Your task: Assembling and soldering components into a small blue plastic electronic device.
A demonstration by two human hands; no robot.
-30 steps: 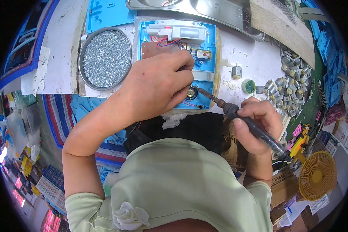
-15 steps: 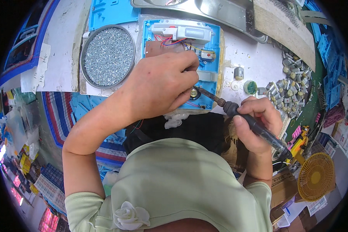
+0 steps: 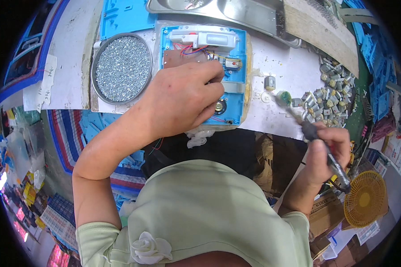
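Note:
My left hand [image 3: 182, 95] rests over an open blue plastic casing [image 3: 240, 104]. Its fingers are curled together, and whatever they pinch is hidden behind them. Inside the casing sit a white plastic housing [image 3: 216, 39], a brown board [image 3: 173, 58], red and blue wires, a small motor [image 3: 232, 64] and a round speaker [image 3: 220, 107]. Off to the right of the casing, my right hand [image 3: 329, 149] is closed round the dark handle of a soldering iron [image 3: 309, 131]. The iron's tip, blurred by motion, is by a small round green pot [image 3: 283, 98].
A round pan [image 3: 93, 73] full of small screws stands left of the casing. A loose motor [image 3: 270, 82] lies near the pot, and a heap of motors [image 3: 332, 100] is farther right. At the back is a metal tray [image 3: 254, 20]. Blue panels [image 3: 127, 18] lie at the back left.
My right hand has carried the soldering iron away from the casing, to the right, and its tip is now by the green pot. My left hand stays in place over the casing.

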